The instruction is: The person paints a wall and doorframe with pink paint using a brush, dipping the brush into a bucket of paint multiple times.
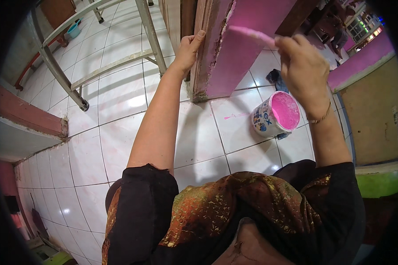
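My right hand [303, 70] is closed around a pink-smeared paintbrush [253, 34], held out to the left. The brush's far end is at the edge of a pink-painted wall [245, 57]; whether it touches cannot be made out. My left hand [189, 52] grips the brown wooden door frame [203, 66] beside that wall, its thumb showing on the near face and its other fingers partly hidden. A rough, chipped seam runs between frame and wall. Below my right hand, a white bucket [262, 119] of pink paint [279, 110] stands on the tiled floor.
A metal frame with legs [112, 68] stands at the left. Pink drips [227, 117] mark the white tiles [199, 132] near the bucket. Dark cloth [274, 76] lies behind it. A teal bucket [74, 30] is far left, and a person [340, 37] is at the upper right.
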The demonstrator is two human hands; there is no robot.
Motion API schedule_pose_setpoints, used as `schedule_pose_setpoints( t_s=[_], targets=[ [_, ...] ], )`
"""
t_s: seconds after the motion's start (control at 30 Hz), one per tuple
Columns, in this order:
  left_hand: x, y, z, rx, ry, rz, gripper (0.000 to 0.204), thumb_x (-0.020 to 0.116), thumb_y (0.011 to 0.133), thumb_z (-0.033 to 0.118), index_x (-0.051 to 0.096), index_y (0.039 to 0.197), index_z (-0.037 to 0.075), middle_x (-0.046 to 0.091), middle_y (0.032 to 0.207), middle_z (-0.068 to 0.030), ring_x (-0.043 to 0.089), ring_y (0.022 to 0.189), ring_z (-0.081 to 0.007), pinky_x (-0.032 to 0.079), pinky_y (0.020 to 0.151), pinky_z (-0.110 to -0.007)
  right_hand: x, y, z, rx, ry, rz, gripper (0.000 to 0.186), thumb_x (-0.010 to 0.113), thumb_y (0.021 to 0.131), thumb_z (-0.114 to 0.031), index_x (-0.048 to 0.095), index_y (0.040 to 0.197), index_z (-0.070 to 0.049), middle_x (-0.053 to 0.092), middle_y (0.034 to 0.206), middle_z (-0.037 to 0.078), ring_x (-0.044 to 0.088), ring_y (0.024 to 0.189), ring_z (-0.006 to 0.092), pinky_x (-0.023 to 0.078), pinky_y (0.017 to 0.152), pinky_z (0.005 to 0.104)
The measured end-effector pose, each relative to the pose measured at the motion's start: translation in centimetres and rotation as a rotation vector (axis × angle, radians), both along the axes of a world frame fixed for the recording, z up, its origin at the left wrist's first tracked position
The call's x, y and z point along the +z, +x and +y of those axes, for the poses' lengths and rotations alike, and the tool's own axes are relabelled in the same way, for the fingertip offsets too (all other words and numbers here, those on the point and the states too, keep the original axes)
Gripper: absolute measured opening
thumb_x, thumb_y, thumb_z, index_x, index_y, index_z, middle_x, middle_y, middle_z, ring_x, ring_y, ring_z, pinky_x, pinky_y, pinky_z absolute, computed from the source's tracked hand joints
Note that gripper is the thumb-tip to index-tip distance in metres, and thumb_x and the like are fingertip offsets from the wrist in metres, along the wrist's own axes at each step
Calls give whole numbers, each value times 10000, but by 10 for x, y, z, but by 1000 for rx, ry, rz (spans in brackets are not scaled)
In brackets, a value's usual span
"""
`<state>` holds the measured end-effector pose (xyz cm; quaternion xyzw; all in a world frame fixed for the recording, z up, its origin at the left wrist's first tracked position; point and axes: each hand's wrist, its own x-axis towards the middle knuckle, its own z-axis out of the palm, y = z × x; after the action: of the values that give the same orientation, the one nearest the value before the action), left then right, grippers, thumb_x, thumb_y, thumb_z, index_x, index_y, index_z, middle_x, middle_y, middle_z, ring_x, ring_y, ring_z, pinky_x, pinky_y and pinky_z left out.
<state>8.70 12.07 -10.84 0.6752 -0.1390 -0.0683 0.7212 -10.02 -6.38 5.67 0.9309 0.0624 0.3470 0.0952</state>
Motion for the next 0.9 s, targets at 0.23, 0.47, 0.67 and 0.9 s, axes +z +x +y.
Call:
schedule_pose_setpoints(
  t_s=[0.23, 0.47, 0.67, 0.9],
  targets=[
    [7, -4, -10, 2, -39, -1, 917, 560, 767, 711, 424, 1222, -74, 504, 1140, -170, 488, 1041, -217, 401, 910, -332, -158, 26, -6, 143, -76, 578, 154, 552, 752, -110, 662, 827, -33, 622, 864, 154, 623, 798, 303, 515, 656, 406],
    [-3, 5, -2, 18, -56, -48, 840, 550, 789, 696, 479, 1140, -65, 532, 1013, -115, 489, 947, -165, 411, 851, -292, -119, 67, -8, 131, -71, 445, 208, 519, 773, -91, 673, 911, -114, 612, 926, 107, 611, 849, 303, 503, 715, 413],
    [23, -21, -9, 44, -61, -24, 706, 556, 788, 693, 560, 956, 7, 429, 706, 29, 383, 602, -66, 340, 523, -229, -12, 17, -30, 23, 20, 22, 203, 605, 750, -99, 670, 923, -183, 593, 845, 60, 609, 798, 279, 505, 689, 388],
    [15, -10, -11, -25, -88, -48, 612, 554, 800, 678, 540, 822, 66, 393, 641, 51, 359, 545, -62, 300, 476, -228, -101, 1, -17, 47, -87, 424, 170, 546, 738, -61, 657, 864, -87, 601, 842, 139, 617, 782, 294, 504, 640, 395]
  ],
)
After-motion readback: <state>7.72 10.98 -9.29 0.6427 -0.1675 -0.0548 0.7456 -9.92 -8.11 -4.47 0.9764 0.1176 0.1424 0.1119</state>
